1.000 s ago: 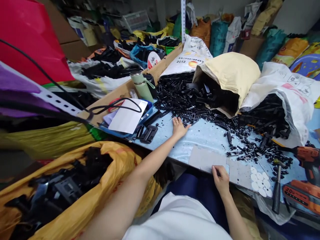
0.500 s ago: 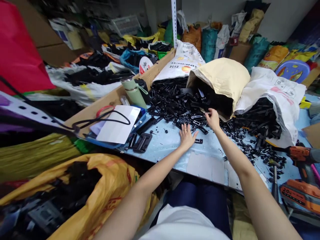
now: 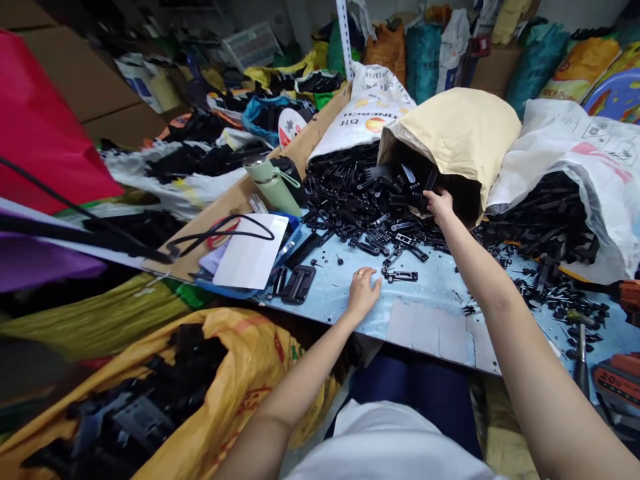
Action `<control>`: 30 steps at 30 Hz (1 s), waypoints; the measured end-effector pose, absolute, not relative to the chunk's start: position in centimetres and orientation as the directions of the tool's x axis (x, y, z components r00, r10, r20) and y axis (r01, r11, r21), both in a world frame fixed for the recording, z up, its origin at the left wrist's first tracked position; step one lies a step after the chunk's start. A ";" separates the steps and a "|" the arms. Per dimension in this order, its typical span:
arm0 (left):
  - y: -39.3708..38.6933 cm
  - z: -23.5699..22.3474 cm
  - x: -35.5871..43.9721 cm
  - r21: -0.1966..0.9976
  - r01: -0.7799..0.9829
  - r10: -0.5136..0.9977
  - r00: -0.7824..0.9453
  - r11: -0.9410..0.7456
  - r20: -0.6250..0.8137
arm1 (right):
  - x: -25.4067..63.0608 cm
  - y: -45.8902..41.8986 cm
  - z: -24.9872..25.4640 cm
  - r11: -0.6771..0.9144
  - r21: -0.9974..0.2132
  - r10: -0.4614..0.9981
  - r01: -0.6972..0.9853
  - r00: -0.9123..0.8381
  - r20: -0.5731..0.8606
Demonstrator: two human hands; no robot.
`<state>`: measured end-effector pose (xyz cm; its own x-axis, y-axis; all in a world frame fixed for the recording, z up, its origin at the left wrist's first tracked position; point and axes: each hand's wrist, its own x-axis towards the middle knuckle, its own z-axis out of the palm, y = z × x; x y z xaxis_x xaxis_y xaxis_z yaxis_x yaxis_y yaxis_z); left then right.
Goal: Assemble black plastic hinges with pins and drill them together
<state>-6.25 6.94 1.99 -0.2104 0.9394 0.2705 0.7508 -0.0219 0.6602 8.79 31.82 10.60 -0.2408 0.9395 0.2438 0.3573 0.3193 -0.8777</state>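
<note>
Arms (image 3: 497,297) forward, right hand (image 3: 440,204) at cream sack (image 3: 457,130)

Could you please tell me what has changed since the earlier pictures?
The right hand moved forward from the table edge to the cream sack; whether it holds anything is unclear. The left hand drew back from the black pile. The green bottle stayed put.
</note>
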 end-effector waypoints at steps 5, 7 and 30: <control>9.0 3.6 -2.4 0.538 0.823 0.968 0.056 -0.184 0.245 | 11.5 21.5 9.4 0.104 -0.971 0.966 0.213 -0.254 0.048; 10.0 4.2 -1.4 0.507 0.847 0.981 0.076 -0.159 0.181 | 13.1 16.3 8.4 0.067 -0.978 0.957 0.195 -0.291 0.007; 0.9 4.1 -0.4 0.965 0.060 0.967 -0.023 0.256 -0.255 | 25.0 12.4 4.2 0.376 -0.278 0.922 0.884 -0.326 0.210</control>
